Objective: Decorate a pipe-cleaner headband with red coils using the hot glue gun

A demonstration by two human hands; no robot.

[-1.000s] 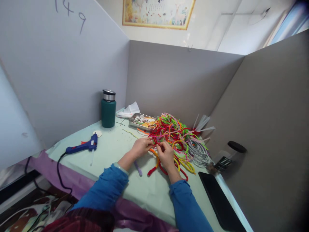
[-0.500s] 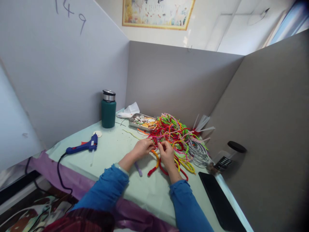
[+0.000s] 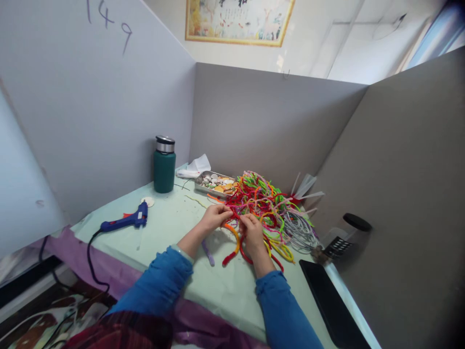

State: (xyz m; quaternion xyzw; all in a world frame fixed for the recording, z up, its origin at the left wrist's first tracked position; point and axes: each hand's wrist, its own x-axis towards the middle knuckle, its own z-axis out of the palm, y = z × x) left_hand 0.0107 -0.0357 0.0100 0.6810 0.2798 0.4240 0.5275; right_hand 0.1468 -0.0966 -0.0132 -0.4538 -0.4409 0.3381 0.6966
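Note:
My left hand (image 3: 215,216) is closed in a pinch at the near edge of a tangled heap of coloured pipe cleaners (image 3: 256,194). Close beside it, my right hand (image 3: 253,231) pinches too, fingertips facing the left ones. A short stretch of red pipe cleaner (image 3: 236,216) appears between the fingertips, hard to separate from the heap behind. Under the hands, an orange pipe cleaner with a red end (image 3: 235,249) curves on the table. A purple pipe cleaner (image 3: 208,253) lies below my left wrist, and a red one (image 3: 278,262) bends around my right wrist.
A blue glue gun (image 3: 125,221) with a black cord lies left, near a green bottle (image 3: 164,167). A metal tray (image 3: 203,187) of small pieces stands behind the hands. At right are grey pipe cleaners (image 3: 300,230), a clear container (image 3: 345,237) and a black slab (image 3: 327,300). Grey panels surround the table.
My left hand has shifted slightly up, and its fingers have straightened a little. My right hand stays nearly in place, fingers still pinched. The whole view has moved slightly.

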